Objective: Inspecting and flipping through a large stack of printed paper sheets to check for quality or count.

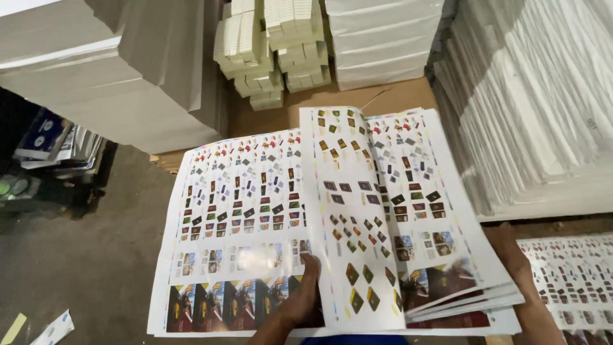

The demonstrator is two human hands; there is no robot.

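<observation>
The left hand (299, 295) comes up from the near edge of the sheet stack (230, 211), fingers closed around the lower edge of a lifted sheet (348, 211), which curves up at the stack's middle. The right hand (511, 262) lies under the fanned sheets at the stack's right edge; its fingers are hidden, so I cannot tell their state. Behind stand white paper piles (383, 38).

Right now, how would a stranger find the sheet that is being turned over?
Start at the large stack of colour-printed paper sheets on the floor. Above its middle, one curling white printed sheet stands lifted, the left hand at its lower edge. Its neighbours lie flat; only this one arches.
</observation>
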